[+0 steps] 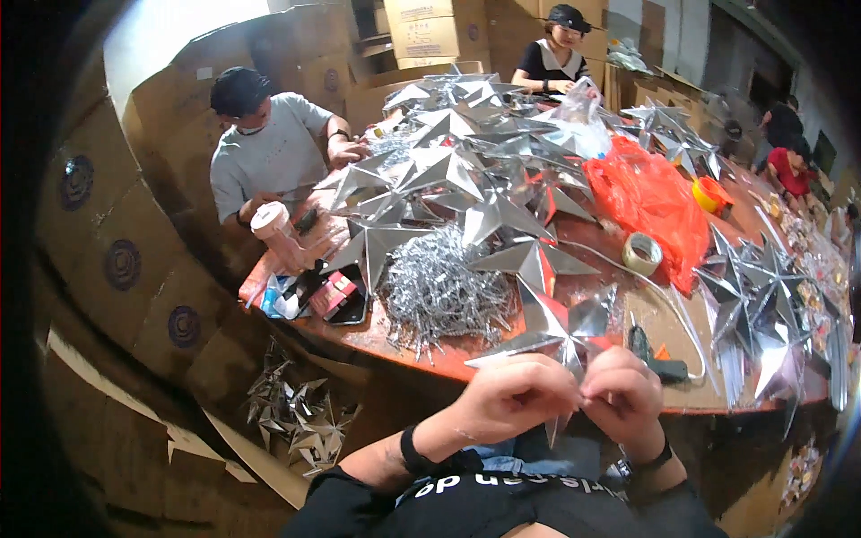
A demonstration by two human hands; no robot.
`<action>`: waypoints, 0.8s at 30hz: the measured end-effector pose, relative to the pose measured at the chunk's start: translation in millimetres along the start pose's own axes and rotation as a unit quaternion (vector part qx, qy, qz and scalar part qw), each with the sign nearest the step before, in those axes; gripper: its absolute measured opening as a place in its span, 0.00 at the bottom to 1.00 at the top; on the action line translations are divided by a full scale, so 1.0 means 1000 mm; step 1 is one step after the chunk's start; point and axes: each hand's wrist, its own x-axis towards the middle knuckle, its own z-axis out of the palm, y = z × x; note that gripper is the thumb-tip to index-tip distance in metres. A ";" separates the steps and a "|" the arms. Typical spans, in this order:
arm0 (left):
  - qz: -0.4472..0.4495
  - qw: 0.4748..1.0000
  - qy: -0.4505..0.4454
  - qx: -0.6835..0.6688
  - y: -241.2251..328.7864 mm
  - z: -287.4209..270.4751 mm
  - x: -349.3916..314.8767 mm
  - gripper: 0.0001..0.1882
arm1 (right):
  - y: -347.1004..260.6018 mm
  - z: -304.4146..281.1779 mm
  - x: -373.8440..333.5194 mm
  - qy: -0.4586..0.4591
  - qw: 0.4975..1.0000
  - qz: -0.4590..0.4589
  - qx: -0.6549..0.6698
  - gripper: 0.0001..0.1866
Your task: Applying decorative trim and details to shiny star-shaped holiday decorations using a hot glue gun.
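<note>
A shiny silver foil star (558,327) stands tilted at the near edge of the table, and both my hands pinch its lower points. My left hand (513,394) grips it from the left with fingers closed. Pressed against it on the right, my right hand (626,393) is closed on the same star. One thin silver point hangs down between my wrists. A heap of silver tinsel strands (439,291) lies just beyond my left hand.
Several finished silver stars (466,161) cover the red-brown table (377,336). An orange plastic bag (650,202), a tape roll (642,254) and a glue gun (655,359) lie right. Two people sit opposite; more stars (300,417) on the floor left, amid cardboard boxes.
</note>
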 end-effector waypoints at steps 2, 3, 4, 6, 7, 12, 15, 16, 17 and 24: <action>-0.017 0.998 -0.028 -0.049 -0.009 0.003 0.007 0.08 | 0.004 -0.006 -0.003 0.003 1.000 0.007 0.013 0.12; -0.055 0.996 -0.038 -0.060 -0.013 0.005 0.010 0.10 | 0.001 -0.011 -0.005 0.002 0.999 0.039 0.013 0.12; -0.034 0.996 -0.039 -0.071 -0.016 0.007 0.012 0.10 | 0.001 -0.013 -0.007 -0.002 0.999 0.047 0.018 0.11; -0.022 0.993 -0.057 -0.098 -0.021 0.008 0.018 0.08 | 0.002 -0.014 -0.010 -0.016 0.998 0.051 0.030 0.11; -0.022 0.994 -0.047 -0.093 -0.025 0.008 0.019 0.08 | 0.002 -0.014 -0.012 0.001 0.998 0.064 0.013 0.11; 0.055 0.995 -0.042 -0.075 -0.042 0.008 0.022 0.07 | 0.010 -0.014 -0.018 0.024 0.996 0.079 -0.021 0.09; 0.103 0.993 -0.037 -0.052 -0.035 0.008 0.031 0.07 | 0.004 -0.012 -0.016 0.046 0.995 0.086 -0.002 0.10; 0.133 0.990 -0.036 -0.009 -0.034 0.007 0.032 0.06 | 0.006 -0.012 -0.018 0.054 0.995 0.089 0.003 0.10; 0.164 0.985 -0.034 0.035 -0.033 0.006 0.034 0.06 | 0.004 -0.011 -0.019 0.055 0.994 0.090 -0.001 0.10; 0.151 0.988 -0.012 -0.017 -0.031 0.011 0.033 0.07 | 0.003 -0.004 -0.020 0.140 0.988 0.067 -0.027 0.11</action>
